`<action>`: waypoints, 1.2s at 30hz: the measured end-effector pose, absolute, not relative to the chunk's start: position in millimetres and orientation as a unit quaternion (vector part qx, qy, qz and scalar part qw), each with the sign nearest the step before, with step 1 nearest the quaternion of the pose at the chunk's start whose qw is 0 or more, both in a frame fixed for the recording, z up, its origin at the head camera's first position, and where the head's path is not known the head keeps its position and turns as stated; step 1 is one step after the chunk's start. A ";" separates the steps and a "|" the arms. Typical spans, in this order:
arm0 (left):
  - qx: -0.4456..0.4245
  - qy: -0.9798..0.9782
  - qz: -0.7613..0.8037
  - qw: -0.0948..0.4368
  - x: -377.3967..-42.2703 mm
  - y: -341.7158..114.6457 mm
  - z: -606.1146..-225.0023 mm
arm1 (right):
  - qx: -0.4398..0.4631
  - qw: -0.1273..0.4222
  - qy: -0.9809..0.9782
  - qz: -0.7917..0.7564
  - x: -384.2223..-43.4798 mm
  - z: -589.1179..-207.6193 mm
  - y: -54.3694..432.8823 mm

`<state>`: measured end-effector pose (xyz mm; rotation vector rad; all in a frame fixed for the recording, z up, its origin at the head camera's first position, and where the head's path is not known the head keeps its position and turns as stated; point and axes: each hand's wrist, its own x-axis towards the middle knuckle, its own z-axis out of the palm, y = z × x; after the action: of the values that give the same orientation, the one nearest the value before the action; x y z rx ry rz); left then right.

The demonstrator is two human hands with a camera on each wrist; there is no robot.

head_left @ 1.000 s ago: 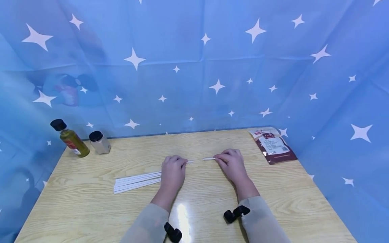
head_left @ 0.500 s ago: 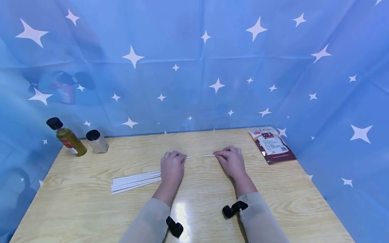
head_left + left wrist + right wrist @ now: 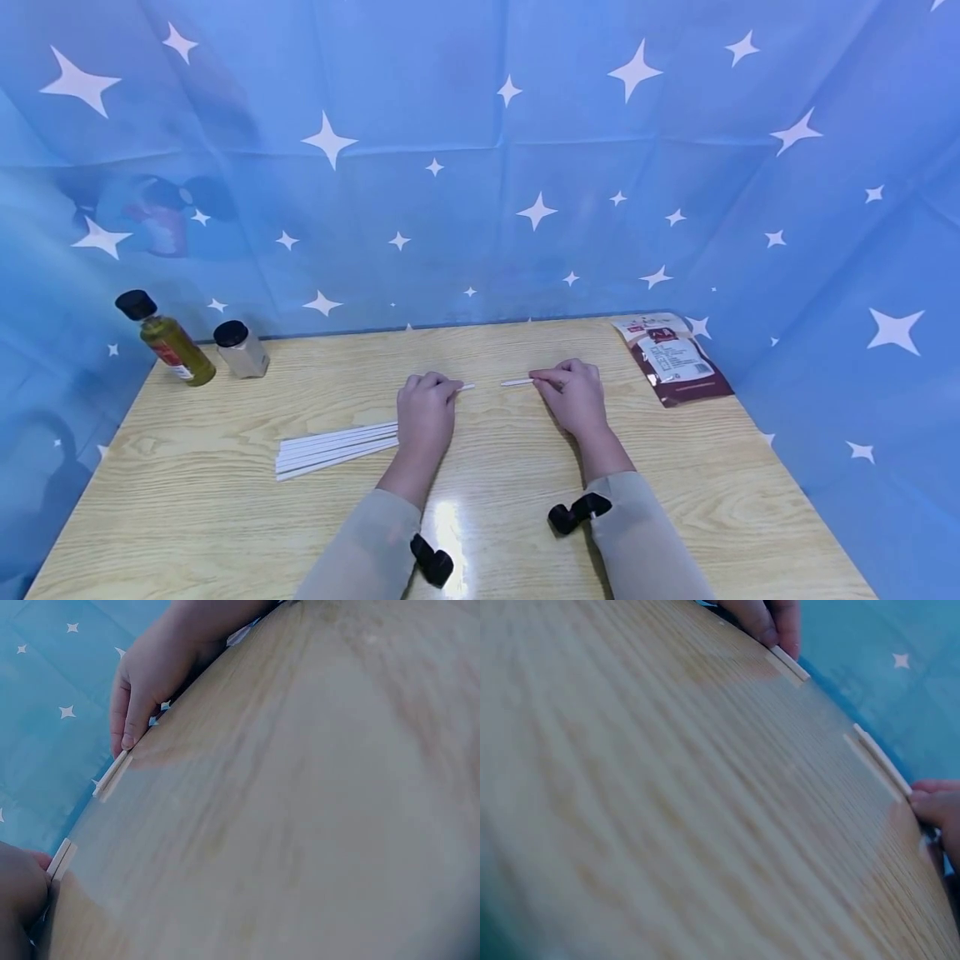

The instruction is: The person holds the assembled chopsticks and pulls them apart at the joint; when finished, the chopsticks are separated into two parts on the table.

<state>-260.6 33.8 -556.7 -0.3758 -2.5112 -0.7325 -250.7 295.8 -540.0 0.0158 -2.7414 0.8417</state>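
My left hand (image 3: 425,415) pinches a thin white stick (image 3: 467,387) between thumb and fingers, with a short end showing to the right. Opposite it, my right hand (image 3: 575,399) pinches another thin white stick (image 3: 517,382), its free end toward the left. A gap lies between the two ends. In the left wrist view the right hand's stick (image 3: 111,774) runs close over the tabletop, with its reflection beside it. Several long white sticks (image 3: 336,447) lie fanned on the table, their right ends hidden by the left hand and wrist.
A green oil bottle (image 3: 176,346) with a black cap and a black-lidded clear jar (image 3: 243,354) stand at the back left. A maroon and white food pouch (image 3: 675,362) lies at the back right. A blue star-patterned curtain (image 3: 480,167) borders the wooden table (image 3: 187,517).
Both held sticks have shifted slightly toward the curtain since a second ago. The head view has tilted a little. In the last half second the hands have stayed nearly still.
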 end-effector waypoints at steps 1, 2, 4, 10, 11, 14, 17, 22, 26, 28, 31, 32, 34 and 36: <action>-0.138 -0.921 -0.269 0.247 -260.6 33.6 -556.9 | 0.005 0.139 -0.946 0.291 -250.9 -539.8 295.7; -0.139 -0.920 -0.268 0.248 -260.5 33.4 -557.0 | 0.005 0.140 -0.946 0.292 -251.0 -539.6 295.5; -0.140 -0.920 -0.268 0.248 -260.0 32.9 -557.3 | 0.005 0.140 -0.946 0.291 -251.2 -539.8 295.7; -0.146 -0.913 -0.277 0.260 -256.9 31.1 -558.5 | 0.008 0.139 -0.949 0.284 -250.6 -542.7 296.5; -0.148 -0.912 -0.280 0.262 -256.3 30.8 -558.6 | 0.009 0.140 -0.948 0.284 -250.3 -542.9 296.5; -0.155 -0.904 -0.293 0.269 -254.8 30.4 -558.2 | 0.014 0.148 -0.946 0.286 -249.5 -543.6 297.0; -0.163 -0.892 -0.309 0.286 -253.7 30.3 -557.0 | 0.018 0.157 -0.942 0.296 -249.0 -542.8 296.8; -0.176 -0.875 -0.318 0.321 -253.6 29.9 -556.5 | 0.020 0.164 -0.937 0.307 -249.1 -542.9 296.2; -0.186 -0.869 -0.316 0.332 -252.8 28.4 -556.7 | 0.016 0.170 -0.934 0.313 -248.5 -543.1 295.4; -0.190 -0.867 -0.317 0.336 -252.0 27.6 -556.9 | 0.016 0.176 -0.933 0.315 -248.0 -543.1 294.9; -0.193 -0.865 -0.316 0.338 -250.4 26.3 -556.8 | 0.017 0.186 -0.930 0.317 -246.8 -542.8 294.4; -0.192 -0.865 -0.316 0.338 -249.9 25.8 -556.8 | 0.017 0.190 -0.928 0.319 -246.2 -543.0 294.2; -0.192 -0.866 -0.315 0.339 -248.7 25.0 -556.1 | 0.017 0.195 -0.927 0.320 -245.2 -543.0 293.6; -0.195 -0.865 -0.314 0.340 -247.7 24.2 -555.5 | 0.017 0.202 -0.927 0.317 -244.2 -542.6 293.2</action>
<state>-247.7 24.2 -555.5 -0.5067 -2.2506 -0.8166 -244.2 293.2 -542.6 0.0478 -2.5874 0.8843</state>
